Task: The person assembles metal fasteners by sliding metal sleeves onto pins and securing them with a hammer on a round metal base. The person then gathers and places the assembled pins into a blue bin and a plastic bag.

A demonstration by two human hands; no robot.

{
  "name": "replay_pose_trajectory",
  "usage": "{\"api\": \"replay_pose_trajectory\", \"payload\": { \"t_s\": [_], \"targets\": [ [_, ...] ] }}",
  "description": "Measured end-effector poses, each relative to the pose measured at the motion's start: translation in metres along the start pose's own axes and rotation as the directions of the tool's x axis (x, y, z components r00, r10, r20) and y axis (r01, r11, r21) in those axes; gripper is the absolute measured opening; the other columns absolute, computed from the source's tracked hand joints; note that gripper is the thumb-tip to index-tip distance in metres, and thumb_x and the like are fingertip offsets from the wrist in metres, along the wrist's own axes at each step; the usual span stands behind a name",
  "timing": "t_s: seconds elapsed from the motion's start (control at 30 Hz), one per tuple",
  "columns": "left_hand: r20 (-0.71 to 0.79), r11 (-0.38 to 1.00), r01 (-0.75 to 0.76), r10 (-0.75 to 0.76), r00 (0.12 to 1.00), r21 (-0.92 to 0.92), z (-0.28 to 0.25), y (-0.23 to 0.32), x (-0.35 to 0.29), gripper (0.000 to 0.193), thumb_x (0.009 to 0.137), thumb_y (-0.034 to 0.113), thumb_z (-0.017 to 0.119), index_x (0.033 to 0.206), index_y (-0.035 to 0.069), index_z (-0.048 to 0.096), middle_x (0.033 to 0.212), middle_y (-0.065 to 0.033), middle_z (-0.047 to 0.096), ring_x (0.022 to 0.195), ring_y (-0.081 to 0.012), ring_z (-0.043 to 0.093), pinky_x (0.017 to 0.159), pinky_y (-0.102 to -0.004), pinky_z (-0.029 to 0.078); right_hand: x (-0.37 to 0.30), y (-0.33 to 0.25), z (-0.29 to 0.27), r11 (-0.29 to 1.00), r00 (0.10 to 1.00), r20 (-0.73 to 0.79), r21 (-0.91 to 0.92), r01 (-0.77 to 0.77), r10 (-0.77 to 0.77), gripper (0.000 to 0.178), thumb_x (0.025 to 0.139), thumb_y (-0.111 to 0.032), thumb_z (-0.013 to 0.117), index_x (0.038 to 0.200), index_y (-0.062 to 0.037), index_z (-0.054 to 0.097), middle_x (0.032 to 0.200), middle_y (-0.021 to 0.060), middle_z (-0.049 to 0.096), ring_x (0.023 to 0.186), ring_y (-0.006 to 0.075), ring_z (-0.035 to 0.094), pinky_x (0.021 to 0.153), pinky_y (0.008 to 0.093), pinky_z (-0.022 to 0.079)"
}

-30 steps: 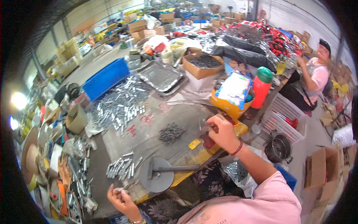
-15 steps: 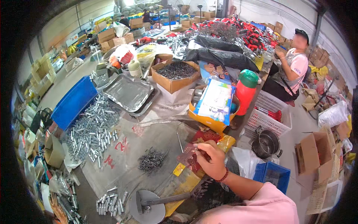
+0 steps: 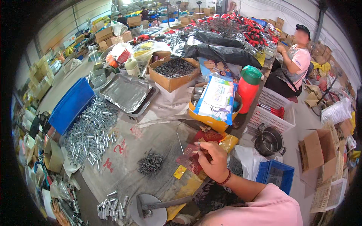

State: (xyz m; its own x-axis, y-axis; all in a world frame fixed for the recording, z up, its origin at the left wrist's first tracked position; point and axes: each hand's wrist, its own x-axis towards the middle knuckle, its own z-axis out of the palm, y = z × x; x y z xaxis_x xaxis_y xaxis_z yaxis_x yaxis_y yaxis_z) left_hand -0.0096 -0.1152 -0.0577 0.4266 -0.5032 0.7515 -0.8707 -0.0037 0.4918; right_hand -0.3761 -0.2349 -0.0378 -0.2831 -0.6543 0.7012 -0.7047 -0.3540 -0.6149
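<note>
My right hand (image 3: 214, 161) is raised over the right side of the work surface, thumb and fingers pinched together. A small metallic-looking piece shows at the fingertips, too small to name. Below it lie red printed papers (image 3: 194, 162) and a small yellow card (image 3: 180, 172). A thin metal rod (image 3: 180, 143) rests just left of the hand. Left of that is a heap of small dark metal pins (image 3: 151, 164). Nearer me, a hammer (image 3: 162, 203) lies across a round grey plate (image 3: 157, 217), beside a group of shiny metal tubes (image 3: 113, 206). My left hand does not show.
A blue tub (image 3: 71, 105) tips over many silvery tubes (image 3: 92, 133) at left. Farther back are metal trays (image 3: 126, 92), a cardboard box of dark pins (image 3: 175, 81) and a red bottle (image 3: 249, 90). At right stand a pot (image 3: 269, 141), blue crate (image 3: 277, 175) and a seated person (image 3: 294, 67).
The view has shifted slightly. My right hand stays pinched in nearly the same place, its fingertips turned a little. The person at right has moved their hands slightly.
</note>
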Motion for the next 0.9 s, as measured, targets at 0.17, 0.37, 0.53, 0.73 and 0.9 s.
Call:
{"api": "replay_pose_trajectory", "payload": {
  "t_s": [0.17,0.37,0.53,0.73,0.9],
  "targets": [
    [-0.018,1.000,-0.021,0.021,1.000,0.022,-0.001,0.000,0.000,0.045,0.104,0.038,0.067,0.121,-0.004,0.073,0.094,-0.0145,0.072,0.069,-0.0239,0.064,0.061,-0.0344,0.054,-0.003,-0.003,-0.003,0.996,0.998,0.024,0.065,-0.065,0.063,0.035,0.081,0.005,0.072,0.115,-0.0048,0.071,0.100,0.0163,0.072,0.088,0.0356,0.070,0.077,0.0407,0.056],
    [0.017,0.998,-0.044,0.043,0.999,0.045,-0.007,0.003,0.002,0.030,0.102,0.025,0.069,0.114,-0.003,0.075,0.094,-0.0145,0.074,0.069,-0.0225,0.064,0.061,-0.0337,0.052,-0.001,-0.003,-0.001,0.999,0.999,0.041,0.027,-0.031,0.029,0.041,0.081,0.005,0.069,0.120,-0.0059,0.072,0.094,0.0143,0.068,0.084,0.0330,0.068,0.074,0.0398,0.054],
    [0.067,1.000,0.008,-0.008,0.998,0.008,-0.007,0.014,0.005,0.025,0.102,0.019,0.069,0.112,-0.002,0.076,0.093,-0.0141,0.073,0.070,-0.0226,0.064,0.063,-0.0345,0.052,0.003,-0.003,-0.003,0.999,0.997,0.058,-0.008,-0.044,0.045,0.039,0.083,0.002,0.067,0.121,-0.0071,0.072,0.094,0.0140,0.067,0.083,0.0351,0.067,0.073,0.0419,0.054],
    [0.088,1.000,0.018,-0.019,0.996,0.009,-0.010,0.016,0.005,0.027,0.102,0.022,0.067,0.113,-0.001,0.076,0.095,-0.0146,0.074,0.073,-0.0261,0.066,0.066,-0.0378,0.053,0.000,-0.006,-0.004,0.999,0.995,0.080,0.000,-0.051,0.051,0.038,0.085,0.000,0.067,0.122,-0.0092,0.072,0.097,0.0129,0.068,0.084,0.0348,0.068,0.073,0.0421,0.055],
    [0.071,0.998,-0.064,0.062,0.996,0.030,-0.010,0.010,0.005,0.030,0.104,0.027,0.066,0.113,-0.001,0.075,0.095,-0.0162,0.074,0.076,-0.0296,0.068,0.070,-0.0400,0.055,-0.001,-0.003,0.001,1.000,1.000,0.020,0.019,-0.019,0.019,0.040,0.088,0.001,0.068,0.126,-0.0130,0.073,0.099,0.0119,0.068,0.084,0.0337,0.068,0.072,0.0411,0.055]
  ]
}}
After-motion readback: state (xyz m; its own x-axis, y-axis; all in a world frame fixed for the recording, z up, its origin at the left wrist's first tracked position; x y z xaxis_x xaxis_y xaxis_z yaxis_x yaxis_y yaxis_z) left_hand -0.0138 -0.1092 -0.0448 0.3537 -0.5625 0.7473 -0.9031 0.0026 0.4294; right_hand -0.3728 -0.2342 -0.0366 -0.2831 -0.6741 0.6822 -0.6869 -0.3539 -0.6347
